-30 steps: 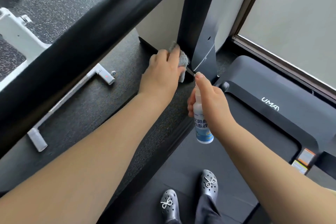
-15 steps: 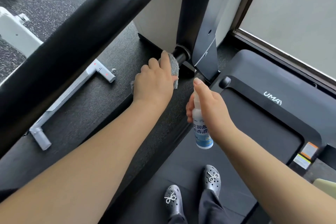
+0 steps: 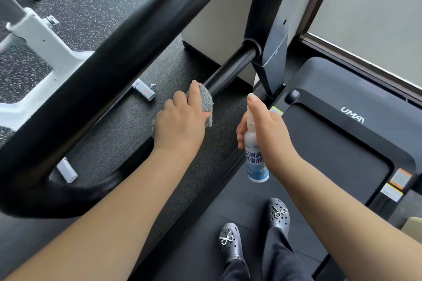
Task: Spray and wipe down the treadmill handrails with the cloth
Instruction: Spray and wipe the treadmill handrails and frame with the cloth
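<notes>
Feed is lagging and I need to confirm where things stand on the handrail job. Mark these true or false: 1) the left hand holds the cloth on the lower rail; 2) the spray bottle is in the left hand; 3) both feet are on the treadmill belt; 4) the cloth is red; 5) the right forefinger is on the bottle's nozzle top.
1) True: the left hand presses the grey cloth around the lower rail.
2) False: the spray bottle is in the right hand.
3) True: both shoes stand on the treadmill belt.
4) False: the cloth is grey.
5) True: the forefinger rests on the nozzle top.
</notes>
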A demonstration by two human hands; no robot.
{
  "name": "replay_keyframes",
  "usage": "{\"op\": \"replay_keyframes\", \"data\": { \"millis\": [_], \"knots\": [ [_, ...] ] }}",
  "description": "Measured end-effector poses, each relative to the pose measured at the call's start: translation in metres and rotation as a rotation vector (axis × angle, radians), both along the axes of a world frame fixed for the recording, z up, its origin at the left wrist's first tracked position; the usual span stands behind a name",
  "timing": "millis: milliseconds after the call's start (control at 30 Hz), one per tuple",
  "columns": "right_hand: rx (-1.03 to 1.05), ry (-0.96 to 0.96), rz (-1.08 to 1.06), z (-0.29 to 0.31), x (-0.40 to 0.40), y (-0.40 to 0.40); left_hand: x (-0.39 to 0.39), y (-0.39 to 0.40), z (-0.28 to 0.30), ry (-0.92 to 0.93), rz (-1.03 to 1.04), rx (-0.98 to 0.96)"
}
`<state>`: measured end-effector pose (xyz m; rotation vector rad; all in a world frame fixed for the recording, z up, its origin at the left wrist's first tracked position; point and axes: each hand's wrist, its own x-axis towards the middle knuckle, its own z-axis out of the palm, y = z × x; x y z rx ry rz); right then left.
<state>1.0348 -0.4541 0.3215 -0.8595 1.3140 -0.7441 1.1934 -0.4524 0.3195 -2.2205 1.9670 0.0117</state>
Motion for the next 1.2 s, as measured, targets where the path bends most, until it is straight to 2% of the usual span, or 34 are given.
{"op": "replay_keyframes", "data": {
  "millis": [400, 500, 600, 800, 1033, 1200],
  "knots": [
    [0.000, -0.036, 0.051, 0.017, 0.033, 0.047, 0.042, 0.073, 0.017, -0.064, 0.061, 0.082],
    [-0.011, -0.037, 0.058, 0.023, 0.036, 0.048, 0.049, 0.087, 0.018, -0.126, 0.078, 0.129],
    [-0.025, -0.027, 0.060, 0.030, 0.035, 0.048, 0.053, 0.095, 0.019, -0.218, 0.069, 0.060],
    [-0.043, -0.012, 0.071, 0.040, 0.034, 0.048, 0.058, 0.108, 0.028, -0.346, 0.004, 0.120],
    [-0.046, -0.012, 0.086, 0.057, 0.034, 0.058, 0.060, 0.112, 0.040, -0.479, -0.024, 0.261],
    [-0.036, -0.007, 0.092, 0.073, 0.032, 0.071, 0.058, 0.114, 0.054, -0.669, -0.089, 0.380]
  ]
}}
